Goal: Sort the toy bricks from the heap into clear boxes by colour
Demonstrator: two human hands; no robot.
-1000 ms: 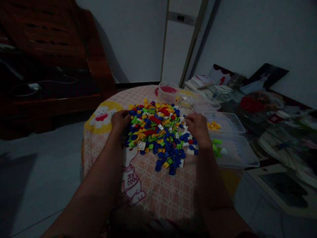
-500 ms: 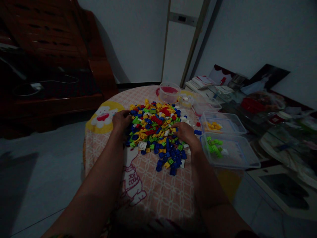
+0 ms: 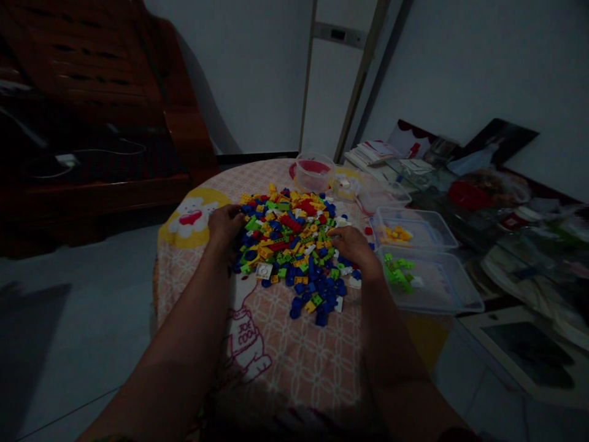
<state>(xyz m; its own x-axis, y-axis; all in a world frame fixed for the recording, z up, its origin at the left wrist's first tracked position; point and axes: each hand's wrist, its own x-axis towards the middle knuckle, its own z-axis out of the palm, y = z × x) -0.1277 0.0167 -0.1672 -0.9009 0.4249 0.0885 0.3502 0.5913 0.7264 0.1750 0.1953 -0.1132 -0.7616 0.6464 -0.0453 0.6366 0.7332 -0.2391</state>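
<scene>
A heap of small plastic building bricks [image 3: 285, 230] in yellow, blue, green, red and white covers the middle of the round table. At the heap's left edge rests my left hand [image 3: 225, 224], thumb and forefinger a little apart, with nothing visible between them. My right hand [image 3: 352, 244] is over the right side of the heap, its fingers drawn together and pointing left. Whatever is at those fingertips is too small and dark to name. Blue bricks [image 3: 324, 301] spread toward me, with a white square brick [image 3: 264, 271] at the front edge.
Right of the heap stand two clear plastic boxes, one with yellow bricks [image 3: 398, 234], the nearer with green bricks [image 3: 399, 272]. A round clear tub [image 3: 315, 173] is at the back. A patterned cloth [image 3: 317, 362] covers the table. A cluttered glass table [image 3: 442, 184] adjoins on the right.
My right hand has shifted slightly to the right, away from the middle of the heap, uncovering some bricks. The left hand has stayed in place.
</scene>
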